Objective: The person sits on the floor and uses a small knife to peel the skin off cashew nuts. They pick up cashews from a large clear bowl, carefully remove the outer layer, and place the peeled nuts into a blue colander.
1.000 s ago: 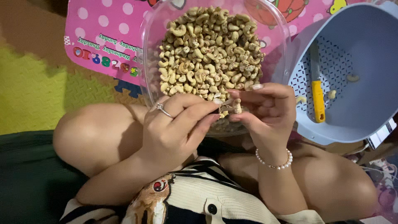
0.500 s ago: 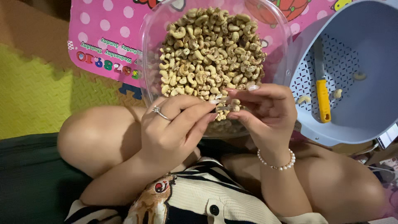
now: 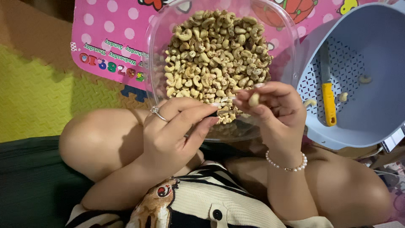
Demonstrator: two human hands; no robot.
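Right hand pinches cashew; left hand touching it.

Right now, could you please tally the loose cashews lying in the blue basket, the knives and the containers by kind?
Loose cashews in the blue basket: 3, one at, one at, one at
Yellow-handled knife: 1
Containers: 2, the clear bowl of cashews and the blue basket
Total: 6
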